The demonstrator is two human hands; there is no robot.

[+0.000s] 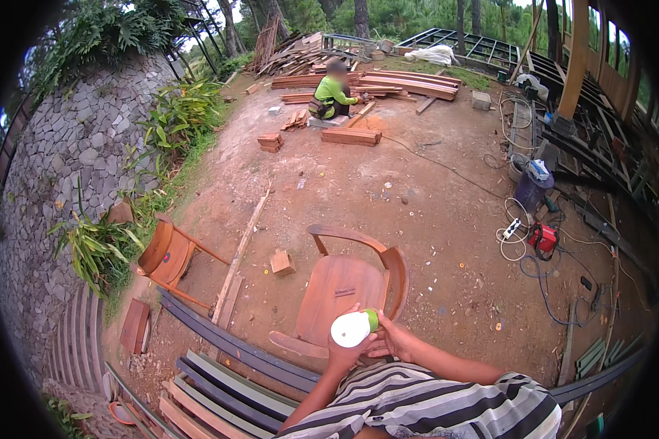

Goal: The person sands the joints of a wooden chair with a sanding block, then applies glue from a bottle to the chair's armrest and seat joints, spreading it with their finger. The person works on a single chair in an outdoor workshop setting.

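A white bottle with a rounded end [350, 331] and a green cap [372, 319] lies tilted between my hands, above the seat of a wooden armchair [337, 285]. Closed around the white body from below and the near side is my left hand [342, 357]. My right hand [394, 339] is closed at the capped end, its fingers partly hidden behind the bottle and the other hand. A small dark slotted mark or piece shows on the chair seat just beyond the bottle.
A second wooden chair [170, 256] leans at left near a wooden block [282, 262]. Dark metal beams [249, 344] cross close in front. At right are a red machine [543, 240], cables and a dark barrel [533, 189]. A co-worker in a green top [332, 91] crouches by stacked planks [351, 137].
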